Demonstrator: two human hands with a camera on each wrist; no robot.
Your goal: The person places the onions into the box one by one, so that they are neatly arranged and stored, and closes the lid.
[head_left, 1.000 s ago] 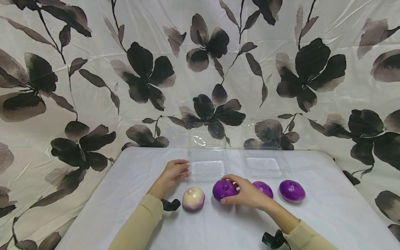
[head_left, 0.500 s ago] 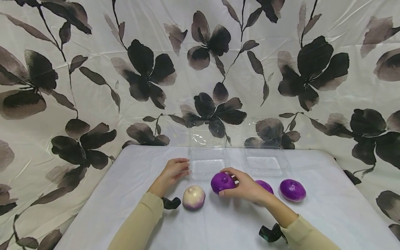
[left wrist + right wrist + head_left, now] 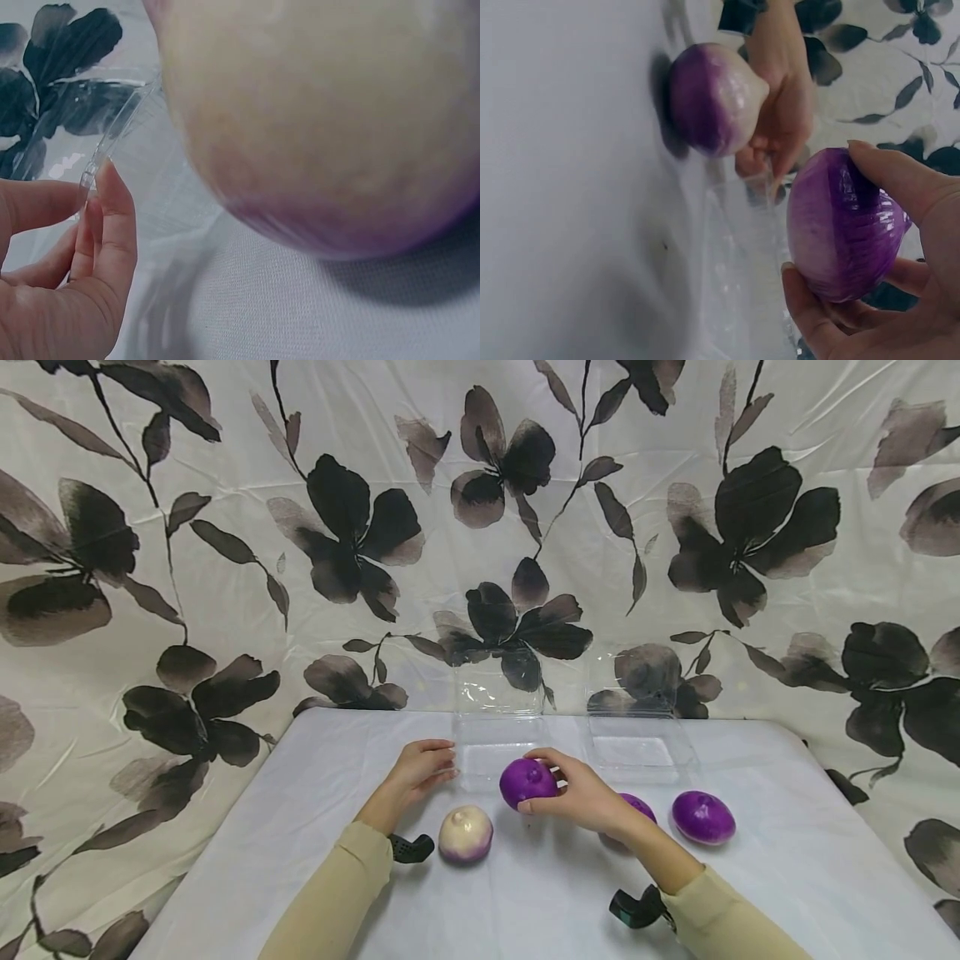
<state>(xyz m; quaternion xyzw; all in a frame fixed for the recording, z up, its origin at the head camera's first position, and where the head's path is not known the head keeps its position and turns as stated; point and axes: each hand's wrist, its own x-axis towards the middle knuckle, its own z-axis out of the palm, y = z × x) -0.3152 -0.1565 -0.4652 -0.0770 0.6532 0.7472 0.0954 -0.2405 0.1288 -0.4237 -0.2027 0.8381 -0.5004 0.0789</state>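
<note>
Right hand [image 3: 588, 797] grips purple onion [image 3: 525, 783] above bench [image 3: 525, 902], before left box [image 3: 483, 766]; left hand [image 3: 415, 774] pinches that box near far edge. Right box [image 3: 637, 752] beside; pale onion [image 3: 466, 835] nearer front edge; right arm [image 3: 667, 860] partly blocks another onion [image 3: 639, 805].

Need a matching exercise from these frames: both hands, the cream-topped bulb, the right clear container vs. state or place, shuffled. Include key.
Column 1
1. Left hand
2. Right hand
3. Cream-topped bulb
4. Right clear container

Column 2
A. Holds a purple bulb
B. Stands open, touched by neither hand
C. Pinches the edge of the left clear container
D. Rests on the white cloth, touched by neither hand

Pairs: 1-C, 2-A, 3-D, 4-B
</note>
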